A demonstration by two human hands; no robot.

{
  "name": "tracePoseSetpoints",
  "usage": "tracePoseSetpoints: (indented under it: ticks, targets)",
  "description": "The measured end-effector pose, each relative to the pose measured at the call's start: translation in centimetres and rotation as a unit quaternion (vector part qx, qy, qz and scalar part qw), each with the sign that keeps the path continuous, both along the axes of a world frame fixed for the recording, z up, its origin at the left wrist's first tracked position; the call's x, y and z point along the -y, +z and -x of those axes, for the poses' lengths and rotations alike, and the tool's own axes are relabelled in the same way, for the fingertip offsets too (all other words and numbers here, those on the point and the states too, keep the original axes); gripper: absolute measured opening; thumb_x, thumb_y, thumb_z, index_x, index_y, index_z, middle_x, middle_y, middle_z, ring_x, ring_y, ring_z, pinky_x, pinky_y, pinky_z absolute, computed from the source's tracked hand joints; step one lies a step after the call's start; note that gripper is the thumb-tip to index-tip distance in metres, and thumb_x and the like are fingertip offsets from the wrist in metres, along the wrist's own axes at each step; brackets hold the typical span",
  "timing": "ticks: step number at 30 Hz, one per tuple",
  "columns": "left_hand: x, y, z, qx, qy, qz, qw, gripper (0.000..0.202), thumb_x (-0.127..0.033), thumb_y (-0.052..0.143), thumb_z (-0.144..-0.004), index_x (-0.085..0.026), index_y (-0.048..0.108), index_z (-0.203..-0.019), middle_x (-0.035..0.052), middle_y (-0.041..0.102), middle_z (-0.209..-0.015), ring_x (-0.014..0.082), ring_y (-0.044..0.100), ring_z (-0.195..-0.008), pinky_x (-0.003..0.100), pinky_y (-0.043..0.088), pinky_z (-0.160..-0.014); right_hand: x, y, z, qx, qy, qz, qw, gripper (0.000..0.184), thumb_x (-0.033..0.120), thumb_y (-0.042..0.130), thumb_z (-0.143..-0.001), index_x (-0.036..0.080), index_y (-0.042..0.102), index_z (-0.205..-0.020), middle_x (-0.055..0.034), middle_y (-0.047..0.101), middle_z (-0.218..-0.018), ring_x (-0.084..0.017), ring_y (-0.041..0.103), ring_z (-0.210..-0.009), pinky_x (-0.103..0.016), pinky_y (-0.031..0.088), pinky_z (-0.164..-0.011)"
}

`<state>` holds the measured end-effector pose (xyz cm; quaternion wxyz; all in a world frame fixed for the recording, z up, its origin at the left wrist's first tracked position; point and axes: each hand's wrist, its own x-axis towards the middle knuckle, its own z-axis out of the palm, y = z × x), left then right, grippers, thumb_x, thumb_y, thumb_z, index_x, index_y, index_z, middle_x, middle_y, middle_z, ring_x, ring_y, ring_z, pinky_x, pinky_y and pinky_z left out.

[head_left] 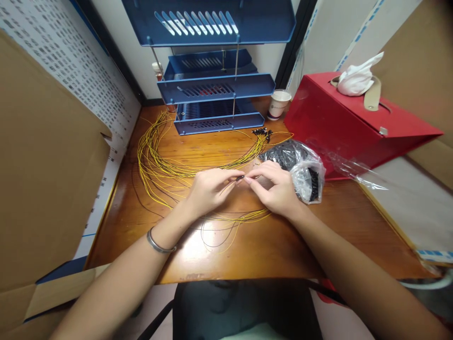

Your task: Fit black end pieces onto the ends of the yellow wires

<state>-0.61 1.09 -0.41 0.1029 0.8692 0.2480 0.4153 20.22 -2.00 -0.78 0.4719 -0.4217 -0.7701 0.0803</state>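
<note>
My left hand [208, 190] pinches a small black connector [240, 178] between thumb and fingers, with a thin yellow wire running back under the palm. Opposite it, my right hand [275, 187] is closed in a pinch at the connector's tip; whether it grips the connector or another tiny piece is too small to tell. Behind both hands curves a loose bundle of yellow and black wires [150, 148], ending in a cluster of black connectors [262, 134]. Just beyond my right hand lies a clear plastic bag [300, 165] of small black parts. More wires [244, 218] lie below the hands.
A blue tiered tray rack [215, 89] stands at the back of the wooden table [283, 250], with a paper cup [279, 105] beside it. To the right is a red tissue box [339, 118]. Cardboard [46, 141] rises on the left.
</note>
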Motion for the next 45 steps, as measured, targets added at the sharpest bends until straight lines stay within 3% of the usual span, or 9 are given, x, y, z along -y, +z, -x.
tracePoseSetpoints:
  ticks: [6, 8, 11, 15, 17, 20, 31, 39, 45]
  targets:
    - [0.3, 0.3, -0.3, 0.044, 0.054, 0.071, 0.995, 0.017, -0.029, 0.067, -0.092, -0.016, 0.077, -0.095, 0.0067, 0.081, -0.091, 0.0139, 0.074, -0.068, 0.022, 0.057, -0.066, 0.1, 0.4, -0.1, -0.009, -0.045, -0.073, 0.996, 0.01, 0.02, 0.07, -0.086, 0.023, 0.071, -0.095, -0.0064, 0.075, -0.094, -0.024, 0.065, -0.093, -0.043, 0.049, -0.088]
    - [0.4, 0.4, -0.5, 0.086, 0.07, 0.115, 0.987, 0.016, -0.028, 0.068, -0.091, -0.015, 0.078, -0.093, 0.0064, 0.081, -0.089, 0.0142, 0.075, -0.07, 0.02, 0.057, -0.063, 0.3, 0.6, 0.1, -0.043, -0.07, -0.076, 0.994, 0.005, 0.021, 0.072, -0.084, 0.021, 0.072, -0.089, -0.0062, 0.074, -0.086, -0.022, 0.064, -0.083, -0.04, 0.05, -0.08]
    - [0.4, 0.4, -0.7, 0.143, 0.078, 0.178, 0.97, 0.015, -0.028, 0.071, -0.088, -0.015, 0.078, -0.091, 0.0064, 0.081, -0.086, 0.0148, 0.076, -0.071, 0.019, 0.057, -0.06, 0.6, 0.9, 0.8, -0.143, -0.055, 0.096, 0.984, 0.016, 0.03, 0.072, -0.084, 0.02, 0.07, -0.071, -0.0012, 0.065, -0.062, -0.014, 0.052, -0.055, -0.031, 0.042, -0.056]
    - [0.5, 0.4, -0.9, 0.175, 0.064, 0.23, 0.955, 0.015, -0.029, 0.075, -0.085, -0.015, 0.08, -0.087, 0.0074, 0.081, -0.086, 0.0169, 0.077, -0.073, 0.022, 0.06, -0.065, 0.6, 1.2, 1.7, -0.349, 0.065, 0.395, 0.847, 0.031, 0.049, 0.077, -0.076, 0.019, 0.073, -0.08, 0.0025, 0.058, -0.058, -0.008, 0.041, -0.046, -0.025, 0.026, -0.045]
    - [0.6, 0.4, -0.9, 0.18, 0.054, 0.252, 0.949, 0.016, -0.031, 0.076, -0.084, -0.015, 0.08, -0.086, 0.0081, 0.081, -0.086, 0.0183, 0.077, -0.074, 0.025, 0.061, -0.068, 0.5, 1.3, 1.9, -0.424, 0.095, 0.441, 0.786, 0.034, 0.049, 0.082, -0.07, 0.019, 0.072, -0.08, 0.0051, 0.053, -0.057, -0.006, 0.035, -0.044, -0.024, 0.021, -0.044]
    - [0.8, 0.3, -1.2, 0.193, 0.037, 0.289, 0.937, 0.022, -0.035, 0.078, -0.083, -0.014, 0.08, -0.086, 0.0088, 0.081, -0.084, 0.0185, 0.076, -0.071, 0.026, 0.063, -0.067, 0.3, 1.3, 1.8, -0.476, 0.101, 0.446, 0.751, 0.033, 0.043, 0.087, -0.065, 0.019, 0.068, -0.075, 0.0084, 0.044, -0.051, -0.004, 0.029, -0.044, -0.023, 0.018, -0.044]
    - [1.4, 0.0, -1.9, 0.223, 0.018, 0.334, 0.916, 0.024, -0.037, 0.077, -0.082, -0.015, 0.074, -0.075, 0.0064, 0.079, -0.079, 0.0159, 0.074, -0.067, 0.025, 0.061, -0.064, 0.7, 0.6, 2.5, -0.465, 0.09, 0.406, 0.782, 0.03, 0.042, 0.087, -0.066, 0.019, 0.07, -0.074, 0.0084, 0.041, -0.047, -0.005, 0.027, -0.044, -0.024, 0.014, -0.044]
    - [1.3, -0.3, -2.1, 0.236, 0.026, 0.341, 0.91, 0.022, -0.036, 0.078, -0.081, -0.014, 0.077, -0.08, 0.0091, 0.08, -0.083, 0.0175, 0.075, -0.071, 0.027, 0.062, -0.069, 0.2, 1.1, 1.9, -0.521, 0.077, 0.41, 0.745, 0.033, 0.036, 0.09, -0.063, 0.019, 0.062, -0.07, 0.0102, 0.036, -0.049, -0.004, 0.025, -0.043, -0.023, 0.012, -0.044]
    - [1.5, 0.1, -2.1, 0.231, 0.033, 0.342, 0.91, 0.02, -0.031, 0.077, -0.081, -0.013, 0.074, -0.074, 0.0066, 0.078, -0.074, 0.0135, 0.07, -0.062, 0.023, 0.056, -0.061, 0.3, 1.0, 2.1, -0.508, 0.078, 0.42, 0.748, 0.035, 0.037, 0.091, -0.062, 0.018, 0.063, -0.069, 0.0102, 0.038, -0.046, -0.003, 0.026, -0.042, -0.023, 0.014, -0.043]
